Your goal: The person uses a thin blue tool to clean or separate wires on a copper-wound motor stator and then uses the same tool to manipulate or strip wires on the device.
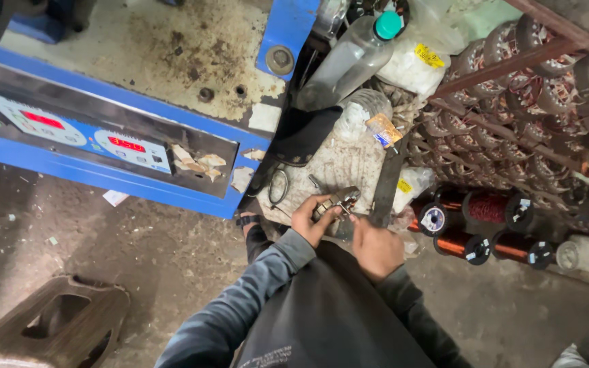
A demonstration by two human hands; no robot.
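Just below the cluttered cloth-covered bench (349, 170), a small metal tool, maybe pliers (336, 202), sits in the left hand (310, 219), fingers clenched around it, long axis running up-right away from the palm. The right hand (375, 247) touches its lower end from the right, curled; whether it is actually gripping, I cannot tell. Copper wire spools (485, 208) lie to the right, a blue machine (103, 146) to the left.

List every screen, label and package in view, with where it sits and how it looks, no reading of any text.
Left display: on the blue machine's control panel, small rectangle, glowing red.
Right display: same panel, further right, small rectangle, glowing red.
Yellow label: on a white plastic bag at the top, behind the bottle.
Small packet: clear with orange and blue, below the bottle.
Round label: white and blue, on a copper wire spool's end, right of the hands.
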